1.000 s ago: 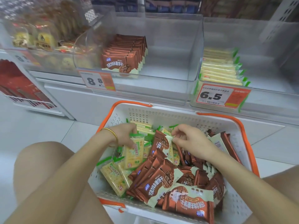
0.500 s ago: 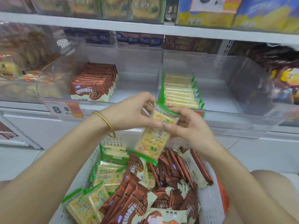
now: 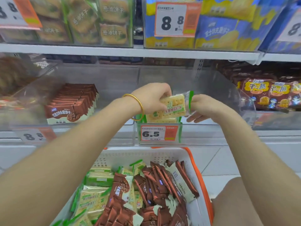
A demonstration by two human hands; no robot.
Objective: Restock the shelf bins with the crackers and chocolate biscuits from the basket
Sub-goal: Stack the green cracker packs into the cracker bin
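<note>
Print on the cracker pack [image 3: 172, 106] is green Chinese characters on a white band, over pale square crackers seen through clear wrap. The left hand [image 3: 151, 98], a gold bangle [image 3: 140, 106] on its wrist, has its grip closed round the pack's left end, fingers curled over the top edge. The right hand [image 3: 205, 108] pinches the green-edged seal at the pack's right end, its lower fingers stretched out beneath.

The pack is held level just above the front of the clear cracker bin [image 3: 219, 88], over a short row of crackers [image 3: 162, 120] lying in it. At six o'clock from the pack, the bin's price tag [image 3: 160, 133] reads 6.5. At nine o'clock the neighbouring bin holds a row of chocolate biscuits [image 3: 71, 105], brown-and-cream wrappers standing on edge, with a blurred lower 8.8 tag [image 3: 35, 136] beneath. At three o'clock a third bin is packed with brown snack bags [image 3: 268, 93] bearing yellow characters. At twelve o'clock the upper shelf [image 3: 130, 51] carries blue-and-yellow packets [image 3: 228, 30] behind an upper 8.8 tag [image 3: 172, 20], with green-trimmed biscuit packs [image 3: 97, 22] to their left.

The cracker bin's floor shows to the right of the row, bounded by clear walls. At six o'clock, below both forearms, the white basket [image 3: 146, 152] with an orange handle [image 3: 201, 180] holds loose crackers [image 3: 96, 193] on its left and loose chocolate biscuits [image 3: 162, 185] on its right. A bare knee [image 3: 236, 201] lies beside its right rim.
</note>
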